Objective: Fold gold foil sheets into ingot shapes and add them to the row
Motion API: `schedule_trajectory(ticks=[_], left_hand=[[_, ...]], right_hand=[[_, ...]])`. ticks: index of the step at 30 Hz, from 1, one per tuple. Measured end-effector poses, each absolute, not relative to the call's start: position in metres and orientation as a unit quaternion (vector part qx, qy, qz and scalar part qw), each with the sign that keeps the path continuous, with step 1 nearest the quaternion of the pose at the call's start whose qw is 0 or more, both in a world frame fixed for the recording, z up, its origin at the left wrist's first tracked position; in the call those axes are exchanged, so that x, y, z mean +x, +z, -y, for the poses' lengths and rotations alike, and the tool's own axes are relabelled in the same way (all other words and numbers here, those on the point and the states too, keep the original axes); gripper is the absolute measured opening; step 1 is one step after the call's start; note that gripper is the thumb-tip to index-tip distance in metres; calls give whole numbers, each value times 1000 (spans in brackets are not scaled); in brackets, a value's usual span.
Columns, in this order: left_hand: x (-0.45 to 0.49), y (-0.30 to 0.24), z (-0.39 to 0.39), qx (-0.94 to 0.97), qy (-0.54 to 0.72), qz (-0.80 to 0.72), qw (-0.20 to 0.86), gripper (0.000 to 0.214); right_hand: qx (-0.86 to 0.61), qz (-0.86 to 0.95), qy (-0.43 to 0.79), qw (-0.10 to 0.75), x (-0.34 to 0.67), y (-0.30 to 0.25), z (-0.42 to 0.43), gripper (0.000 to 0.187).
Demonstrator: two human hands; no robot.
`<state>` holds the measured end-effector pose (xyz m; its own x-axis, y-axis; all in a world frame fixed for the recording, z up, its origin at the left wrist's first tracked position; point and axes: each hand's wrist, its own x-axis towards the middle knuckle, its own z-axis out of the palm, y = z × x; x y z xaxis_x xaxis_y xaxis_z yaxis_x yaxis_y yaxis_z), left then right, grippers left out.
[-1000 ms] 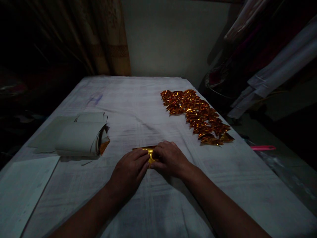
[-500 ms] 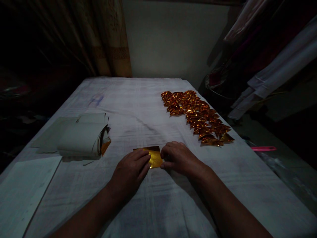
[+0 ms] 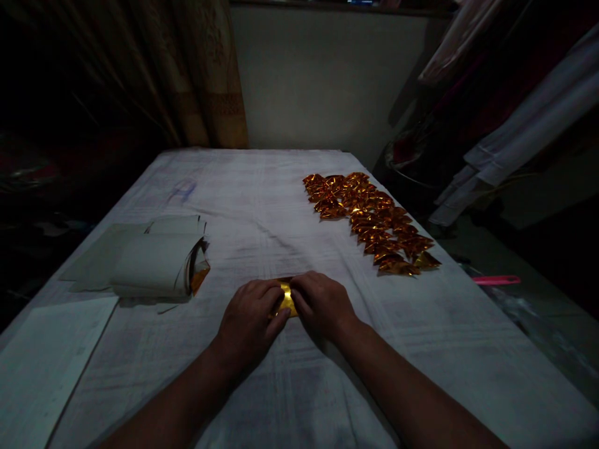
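Note:
A small piece of gold foil paper (image 3: pixel 285 299) lies on the white cloth-covered table (image 3: pixel 290 206), mostly hidden under my fingers. My left hand (image 3: pixel 250 321) and my right hand (image 3: pixel 321 304) meet over it, fingers curled and pressed onto the foil from both sides. Only a narrow gold strip shows between the fingertips.
Several folded gold foil pieces (image 3: pixel 372 221) lie in a row at the right of the table. A stack of grey-backed sheets (image 3: pixel 154 262) rests at the left, a white sheet (image 3: pixel 42 355) at the near left. A pink object (image 3: pixel 496 280) lies off the right edge. Hanging clothes fill the right side.
Half a second ago the hands were apart with a flat gold piece showing between them. Now they have come together over it, and the foil is nearly covered.

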<state>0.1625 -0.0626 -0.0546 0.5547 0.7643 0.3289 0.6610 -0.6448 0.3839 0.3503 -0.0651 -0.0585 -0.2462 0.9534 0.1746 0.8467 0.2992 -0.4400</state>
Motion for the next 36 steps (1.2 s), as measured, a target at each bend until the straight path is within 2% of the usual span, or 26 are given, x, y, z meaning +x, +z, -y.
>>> schedule_trajectory(ticks=[4,11,20,32,36], left_hand=[[164,-55,61,871,246,-409,118,13],[149,-64,60,867,279,-379,165,23],[127,-65,56,877,234,-352,228,29],[91,-76,45,896,153,-356,215,45],[89,-77,43,893,144,-364,221,48]], right_hand=[[-595,785,86,147,347,-56,66,8],[-591,794,64,128,348,-58,68,10],[-581,800,47,142,351,-65,67,12],[-580,797,57,157,352,-64,67,14],[-570,800,31,188,353,-66,68,15]])
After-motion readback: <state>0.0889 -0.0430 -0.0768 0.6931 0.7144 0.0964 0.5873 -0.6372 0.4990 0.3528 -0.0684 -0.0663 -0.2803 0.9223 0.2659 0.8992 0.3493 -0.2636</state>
